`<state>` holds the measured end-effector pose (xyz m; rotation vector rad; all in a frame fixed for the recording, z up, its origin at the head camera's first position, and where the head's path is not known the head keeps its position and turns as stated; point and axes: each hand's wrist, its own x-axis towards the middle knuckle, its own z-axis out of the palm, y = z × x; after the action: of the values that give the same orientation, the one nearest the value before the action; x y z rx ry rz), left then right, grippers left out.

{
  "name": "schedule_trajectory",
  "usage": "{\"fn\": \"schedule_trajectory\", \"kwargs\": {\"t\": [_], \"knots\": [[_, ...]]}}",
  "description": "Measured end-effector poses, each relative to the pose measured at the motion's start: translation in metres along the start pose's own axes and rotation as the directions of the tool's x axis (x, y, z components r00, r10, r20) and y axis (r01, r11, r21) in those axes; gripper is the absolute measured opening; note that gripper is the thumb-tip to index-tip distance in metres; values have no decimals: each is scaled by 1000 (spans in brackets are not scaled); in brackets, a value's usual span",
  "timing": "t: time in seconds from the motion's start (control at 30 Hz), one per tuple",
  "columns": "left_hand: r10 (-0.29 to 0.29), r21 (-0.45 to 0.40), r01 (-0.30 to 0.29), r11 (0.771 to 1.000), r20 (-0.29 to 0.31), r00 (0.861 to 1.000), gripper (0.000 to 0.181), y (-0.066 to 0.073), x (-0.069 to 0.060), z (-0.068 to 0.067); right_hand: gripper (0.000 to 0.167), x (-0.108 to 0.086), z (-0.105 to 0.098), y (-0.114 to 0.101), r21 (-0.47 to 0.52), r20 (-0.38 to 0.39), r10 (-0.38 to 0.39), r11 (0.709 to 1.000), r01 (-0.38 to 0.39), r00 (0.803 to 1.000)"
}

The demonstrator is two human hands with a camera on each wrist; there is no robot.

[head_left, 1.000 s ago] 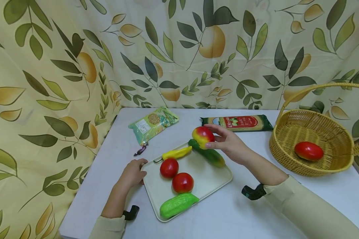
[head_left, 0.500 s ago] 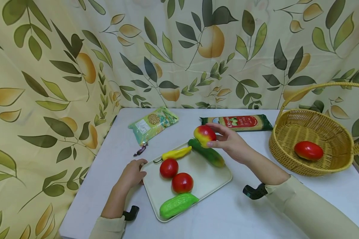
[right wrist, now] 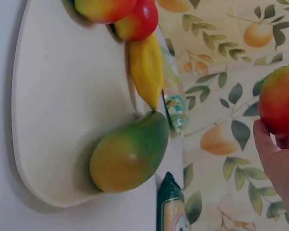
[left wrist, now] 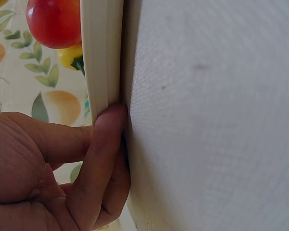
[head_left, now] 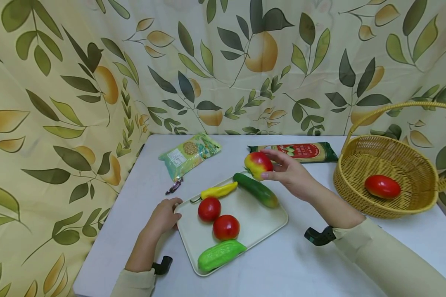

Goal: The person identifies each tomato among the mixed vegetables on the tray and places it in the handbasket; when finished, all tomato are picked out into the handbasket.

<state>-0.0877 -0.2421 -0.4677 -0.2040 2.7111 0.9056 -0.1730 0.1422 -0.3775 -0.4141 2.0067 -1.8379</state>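
My left hand pinches the left rim of a cream tray; in the left wrist view, the thumb and fingers grip its edge. Above the tray's far edge, my right hand holds a round red-and-yellow fruit between thumb and fingers. A green leafy bit shows at the fruit's lower left. The right wrist view has this fruit at its right side. On the tray lie a dark green cucumber, a yellow pepper, two round red fruits and a light green ridged gourd.
At the right stands a yellow wicker basket with a raised handle and one red oval item inside. A long green-and-gold packet lies behind my right hand. A green bag and a small wrapped candy lie back left.
My right hand has moved slightly up and to the right with the red-and-yellow fruit, away from the cucumber. The left hand has stayed on the tray rim.
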Motion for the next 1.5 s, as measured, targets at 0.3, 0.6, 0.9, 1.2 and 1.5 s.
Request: {"fn": "schedule_trajectory", "kwargs": {"t": [0.3, 0.6, 0.9, 1.2, 1.5], "knots": [[-19, -19, 20, 1000, 4, 1000, 40, 0, -1, 1, 74, -2, -5, -2, -3, -27, 16, 1000, -16, 1000], [-17, 5, 17, 1000, 5, 1000, 41, 1, -1, 0, 70, -5, -10, -6, 5, -37, -3, 1000, 3, 999], [-19, -11, 19, 1000, 11, 1000, 41, 1, -2, 1, 68, -6, -14, -4, 26, -43, -25, 999, 26, 999], [-9, -6, 9, 1000, 5, 1000, 40, 0, -1, 1, 70, -8, -16, -7, 26, -55, -3, 1000, 4, 998], [-13, -26, 13, 1000, 6, 1000, 40, 2, -2, 0, 70, -11, -21, -7, 17, -67, -20, 1000, 22, 998]]}}
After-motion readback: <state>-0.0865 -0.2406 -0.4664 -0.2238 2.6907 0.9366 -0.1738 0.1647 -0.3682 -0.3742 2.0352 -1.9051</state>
